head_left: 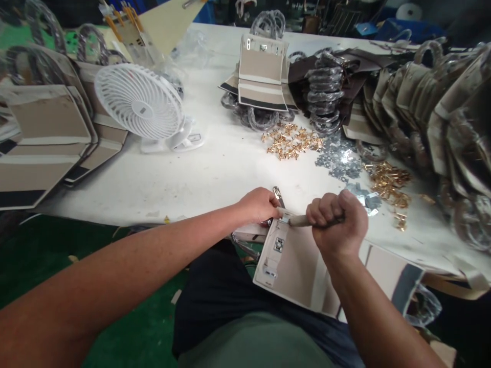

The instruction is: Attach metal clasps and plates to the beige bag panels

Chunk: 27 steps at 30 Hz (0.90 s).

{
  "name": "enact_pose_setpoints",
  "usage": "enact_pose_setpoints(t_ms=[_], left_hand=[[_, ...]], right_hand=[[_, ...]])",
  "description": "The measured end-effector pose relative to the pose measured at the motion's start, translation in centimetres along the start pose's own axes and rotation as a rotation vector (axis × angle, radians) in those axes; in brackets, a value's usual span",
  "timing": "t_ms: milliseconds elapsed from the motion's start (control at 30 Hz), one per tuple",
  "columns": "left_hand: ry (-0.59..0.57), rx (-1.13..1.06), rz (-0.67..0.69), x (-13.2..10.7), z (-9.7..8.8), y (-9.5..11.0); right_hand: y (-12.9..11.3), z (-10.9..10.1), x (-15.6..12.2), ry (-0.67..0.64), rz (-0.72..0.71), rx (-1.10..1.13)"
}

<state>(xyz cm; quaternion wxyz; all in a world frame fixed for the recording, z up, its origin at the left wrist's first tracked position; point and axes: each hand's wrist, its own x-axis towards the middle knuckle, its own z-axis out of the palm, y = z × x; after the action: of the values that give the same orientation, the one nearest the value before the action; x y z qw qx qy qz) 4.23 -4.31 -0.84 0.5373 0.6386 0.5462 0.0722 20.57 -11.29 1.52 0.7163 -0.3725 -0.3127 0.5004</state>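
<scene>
A beige bag panel (297, 263) lies across my lap and the table edge, with small metal plates (279, 245) set along its left border. My left hand (261, 205) is closed in a pinch on the panel's upper corner. In my right fist (337, 220) is a tool with a pale, round shaft (299, 221). Its end meets the panel beside the upper metal plate (284, 220); the rest of the tool is hidden by my fingers. A shiny metal piece (279, 196) sticks out just behind the corner, partly covered by my left hand.
On the white table (215, 174) are gold fasteners (291, 140), flat grey metal plates (341, 161) and more gold fasteners (389, 181). A white fan (140, 105) stands left. Stacked bag pieces (49, 115) with plastic-wrapped handles (326, 87) line the left, back and right (418, 97).
</scene>
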Motion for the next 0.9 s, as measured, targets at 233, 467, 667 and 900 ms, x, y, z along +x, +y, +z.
enact_pose_setpoints(t_ms=[233,467,667,900], left_hand=[[-0.003,-0.027,0.069,-0.1,0.1,-0.3],[-0.003,-0.103,0.013,-0.6,0.1,0.1],[-0.03,-0.156,-0.023,-0.7,0.0,0.3],[-0.065,-0.205,-0.043,-0.9,-0.3,0.5]], right_hand=[[-0.7,3.3,1.3,-0.383,0.041,-0.55],[-1.8,3.2,0.5,-0.3,-0.148,-0.236],[-0.6,1.9,-0.1,-0.273,-0.148,-0.32],[-0.1,2.0,0.4,-0.297,-0.076,-0.356]])
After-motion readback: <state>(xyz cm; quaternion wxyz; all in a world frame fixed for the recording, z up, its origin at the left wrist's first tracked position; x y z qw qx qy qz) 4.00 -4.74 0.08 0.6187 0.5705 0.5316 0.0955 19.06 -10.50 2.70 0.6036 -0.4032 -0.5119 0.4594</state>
